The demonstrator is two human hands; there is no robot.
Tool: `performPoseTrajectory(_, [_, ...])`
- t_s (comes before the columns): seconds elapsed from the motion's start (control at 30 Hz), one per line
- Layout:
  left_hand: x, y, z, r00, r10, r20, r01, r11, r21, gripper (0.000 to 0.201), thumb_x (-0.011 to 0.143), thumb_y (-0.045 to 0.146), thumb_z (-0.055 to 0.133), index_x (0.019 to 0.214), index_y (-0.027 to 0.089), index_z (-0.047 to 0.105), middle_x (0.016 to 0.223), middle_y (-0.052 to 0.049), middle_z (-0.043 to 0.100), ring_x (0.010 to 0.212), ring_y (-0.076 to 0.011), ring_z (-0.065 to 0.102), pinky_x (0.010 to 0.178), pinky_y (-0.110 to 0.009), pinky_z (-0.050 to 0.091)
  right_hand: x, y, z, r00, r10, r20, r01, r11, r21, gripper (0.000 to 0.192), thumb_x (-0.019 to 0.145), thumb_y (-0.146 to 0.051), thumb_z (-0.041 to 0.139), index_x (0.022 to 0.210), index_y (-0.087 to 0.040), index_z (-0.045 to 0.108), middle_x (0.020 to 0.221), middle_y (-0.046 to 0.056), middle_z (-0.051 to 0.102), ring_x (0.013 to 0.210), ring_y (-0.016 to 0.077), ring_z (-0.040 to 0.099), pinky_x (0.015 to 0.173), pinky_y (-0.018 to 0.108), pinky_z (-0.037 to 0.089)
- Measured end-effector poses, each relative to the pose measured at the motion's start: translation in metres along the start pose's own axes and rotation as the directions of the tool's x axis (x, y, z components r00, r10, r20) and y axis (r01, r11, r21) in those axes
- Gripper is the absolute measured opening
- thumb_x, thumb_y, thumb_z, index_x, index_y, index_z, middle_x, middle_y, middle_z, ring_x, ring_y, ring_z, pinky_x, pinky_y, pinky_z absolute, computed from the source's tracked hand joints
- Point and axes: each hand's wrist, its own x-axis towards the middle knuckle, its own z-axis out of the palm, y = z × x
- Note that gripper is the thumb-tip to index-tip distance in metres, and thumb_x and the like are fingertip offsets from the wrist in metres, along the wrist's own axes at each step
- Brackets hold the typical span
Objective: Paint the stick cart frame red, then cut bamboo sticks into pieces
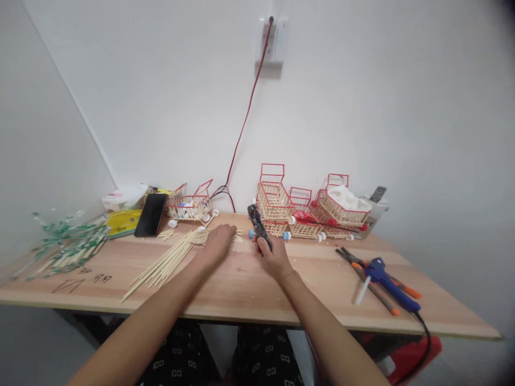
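My right hand (276, 258) is wrapped round a dark plier-like hand tool (258, 222), its head pointing up and away from me. My left hand (219, 242) rests low over the table with its fingers curled together; anything within them is hidden. Just past those fingers lie short wooden sticks (238, 236). A fan of long thin wooden sticks (167, 262) spreads on the table to the left of that hand, beside a beige woven-looking piece (199, 237). Behind the tool stand small stick-built carts (276, 198) with red handles and bottle-cap wheels.
Another cart (191, 209), a phone (151, 214) and a yellow packet (123, 223) stand at the back left. Green-and-clear wrapped sticks (70, 249) lie far left. On the right are a blue glue gun (388, 281) with its cord and orange-handled pliers (372, 287).
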Motion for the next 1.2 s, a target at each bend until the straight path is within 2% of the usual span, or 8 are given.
performPoseTrajectory(0.17, [0.014,0.004,0.011,0.999,0.029,0.018,-0.029,0.999,0.036,0.029,0.087,0.011,0.041,0.101,0.014,0.066,0.105,-0.016,0.060,0.107,-0.0272,0.051,0.083,-0.034,0.043,0.001,0.002,-0.002,0.999,0.024,-0.023,-0.024,1.000,0.016,0.040,0.094,-0.046,0.037,0.076,-0.016,0.057,0.062,0.001,0.053,0.061,0.0138,0.049,0.063,0.025,0.039])
performPoseTrajectory(0.3, [0.010,0.000,0.007,1.000,-0.006,-0.023,0.006,1.000,-0.017,0.029,0.090,0.018,0.040,0.102,0.017,0.067,0.104,-0.014,0.062,0.104,-0.0245,0.053,0.083,-0.031,0.041,0.001,-0.002,-0.004,1.000,0.008,-0.005,-0.008,1.000,0.005,0.036,0.093,-0.044,0.039,0.081,-0.017,0.060,0.063,0.001,0.054,0.062,0.0142,0.049,0.064,0.026,0.039])
performPoseTrajectory(0.43, [-0.009,-0.015,-0.010,0.986,-0.168,-0.011,0.166,0.981,-0.096,0.030,0.093,0.027,0.037,0.098,0.015,0.064,0.097,-0.013,0.067,0.094,-0.0239,0.060,0.077,-0.031,0.041,0.002,-0.003,-0.005,1.000,0.004,0.000,-0.004,1.000,0.007,0.035,0.093,-0.042,0.039,0.078,-0.017,0.059,0.063,0.001,0.053,0.063,0.0144,0.049,0.064,0.026,0.039])
performPoseTrajectory(0.53, [-0.036,-0.023,-0.021,0.965,-0.257,0.049,0.257,0.966,-0.015,0.030,0.092,0.030,0.037,0.103,0.015,0.060,0.098,-0.015,0.068,0.094,-0.0263,0.063,0.075,-0.032,0.043,0.002,-0.003,-0.004,1.000,0.014,0.005,-0.014,1.000,0.002,0.035,0.093,-0.042,0.040,0.076,-0.017,0.058,0.062,0.001,0.052,0.063,0.0144,0.049,0.064,0.026,0.038])
performPoseTrajectory(0.7, [-0.074,-0.011,-0.021,0.948,-0.248,0.198,0.219,0.963,0.157,0.031,0.089,0.014,0.034,0.107,0.009,0.059,0.098,-0.021,0.068,0.093,-0.0314,0.066,0.073,-0.038,0.047,0.001,-0.002,-0.001,1.000,0.021,0.016,-0.021,1.000,-0.018,0.035,0.092,-0.042,0.040,0.080,-0.016,0.060,0.061,0.001,0.053,0.062,0.0146,0.048,0.063,0.026,0.038])
performPoseTrajectory(0.93, [-0.076,0.006,-0.013,0.947,-0.253,0.197,0.217,0.958,0.188,0.033,0.087,0.006,0.032,0.106,0.001,0.059,0.090,-0.026,0.068,0.091,-0.0347,0.068,0.074,-0.042,0.048,0.000,-0.001,-0.002,1.000,0.022,0.021,-0.021,0.999,-0.047,0.034,0.093,-0.041,0.041,0.082,-0.016,0.060,0.063,0.001,0.054,0.063,0.0146,0.049,0.063,0.026,0.037])
performPoseTrajectory(1.1, [-0.083,-0.004,-0.016,0.929,-0.284,0.238,0.242,0.952,0.188,0.033,0.086,0.006,0.031,0.109,0.003,0.055,0.092,-0.026,0.068,0.091,-0.0331,0.067,0.072,-0.040,0.047,0.001,-0.003,-0.001,1.000,0.026,0.005,-0.026,0.999,-0.021,0.035,0.092,-0.042,0.041,0.078,-0.016,0.059,0.061,0.001,0.052,0.062,0.0141,0.047,0.063,0.026,0.037])
performPoseTrajectory(1.2, [-0.087,-0.013,-0.016,0.936,-0.302,0.182,0.294,0.953,0.069,0.027,0.089,0.013,0.031,0.105,0.009,0.053,0.093,-0.020,0.067,0.088,-0.0284,0.066,0.072,-0.037,0.046,0.001,-0.005,0.002,0.998,0.059,0.033,-0.060,0.998,0.015,0.035,0.092,-0.043,0.042,0.080,-0.015,0.061,0.060,-0.001,0.051,0.060,0.0130,0.046,0.060,0.025,0.037])
